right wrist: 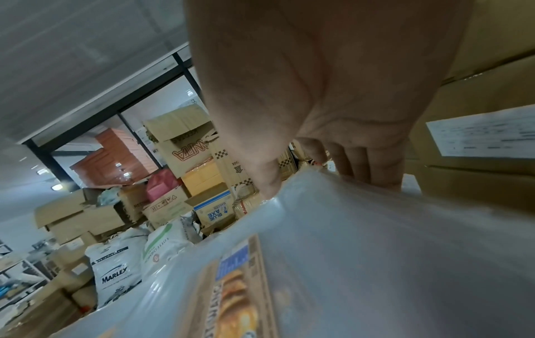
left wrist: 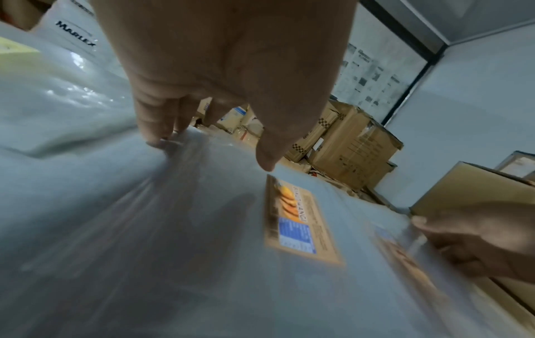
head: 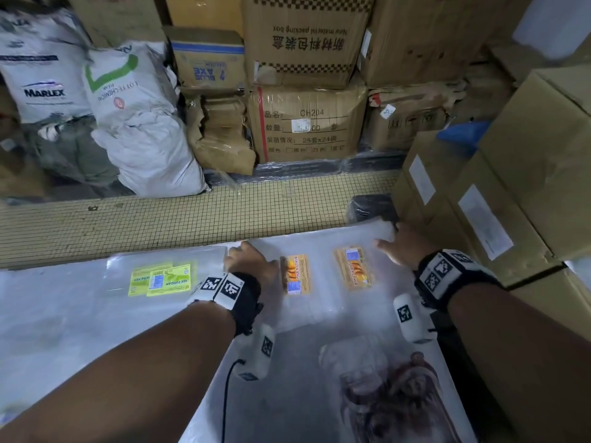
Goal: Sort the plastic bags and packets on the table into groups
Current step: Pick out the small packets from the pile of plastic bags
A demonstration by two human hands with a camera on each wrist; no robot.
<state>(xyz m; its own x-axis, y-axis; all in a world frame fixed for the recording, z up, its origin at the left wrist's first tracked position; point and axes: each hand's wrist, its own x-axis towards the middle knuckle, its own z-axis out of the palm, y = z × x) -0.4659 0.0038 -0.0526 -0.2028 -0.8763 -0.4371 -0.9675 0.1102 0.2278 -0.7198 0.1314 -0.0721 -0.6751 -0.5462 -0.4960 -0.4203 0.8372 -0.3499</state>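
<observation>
A stack of clear plastic bags with orange labels (head: 295, 274) lies on the table's right half. Its second orange label (head: 353, 266) sits further right. My left hand (head: 248, 262) curls over the stack's far left edge; in the left wrist view the fingers (left wrist: 160, 135) dig into the puckered plastic and the thumb (left wrist: 267, 160) lies on top. My right hand (head: 396, 247) grips the far right corner, thumb (right wrist: 269, 187) above and fingers (right wrist: 373, 173) behind the edge. Another clear stack with green-yellow labels (head: 161, 279) lies to the left, untouched.
Stacked cardboard boxes (head: 511, 203) stand close against the table's right side. A tiled strip (head: 192, 215) runs beyond the far edge, with white sacks (head: 134, 123) and more boxes (head: 307, 123) behind. A sheet with a dark printed picture (head: 399, 398) lies near me at the right.
</observation>
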